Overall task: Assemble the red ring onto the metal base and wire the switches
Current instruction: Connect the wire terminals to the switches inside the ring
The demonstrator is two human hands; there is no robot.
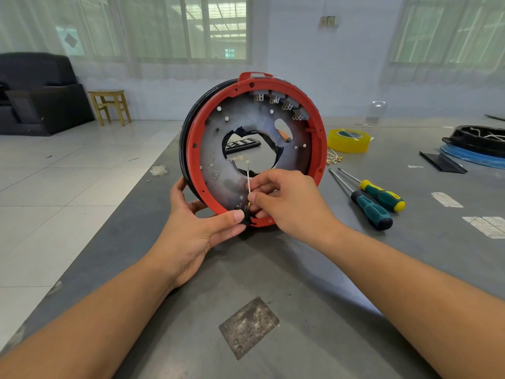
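Red ring (192, 149) seated on metal base (218, 160), assembly upright on edge near bench (300, 269) left edge, four switches (281, 103) at top. Left hand (191, 222) grips lower rim; right hand (284, 201) pinches white wire (248, 179). Right: yellow tape roll (348, 140), two screwdrivers (377, 203); near bench open.

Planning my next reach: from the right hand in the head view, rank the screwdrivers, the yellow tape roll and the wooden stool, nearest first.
From the right hand:
1. Screwdrivers, just to its right on the table.
2. Yellow tape roll, farther back on the right.
3. Wooden stool, off the table, on the floor, far back left.
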